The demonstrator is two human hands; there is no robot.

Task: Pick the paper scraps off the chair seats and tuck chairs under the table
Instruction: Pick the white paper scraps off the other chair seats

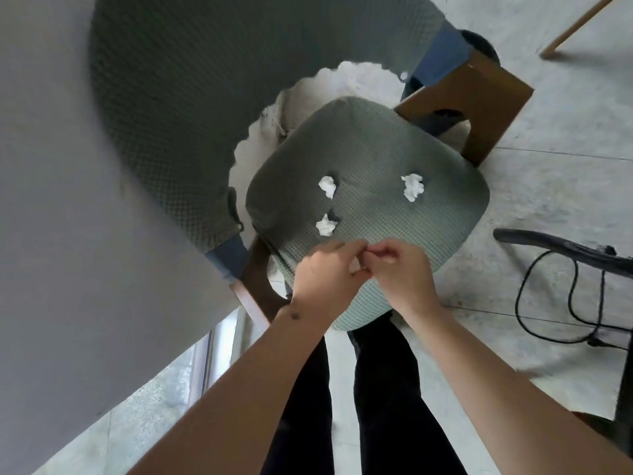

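Observation:
A grey-green cushioned chair seat (370, 159) lies below me, its padded back (164, 97) curving to the left. Three crumpled white paper scraps rest on the seat: one at the upper left (327, 186), one at the upper right (412, 187), one lower down (325, 225). My left hand (325, 272) and my right hand (400, 272) meet over the seat's near edge. Their fingertips pinch together around a small white scrap (354, 265) that shows only partly between them.
A grey table top (68, 234) fills the left side. The chair's brown wooden frame (479, 108) stands on a pale tiled floor (565, 186). A black cable loop (555, 296) and a dark bar lie to the right. My dark trouser legs are below.

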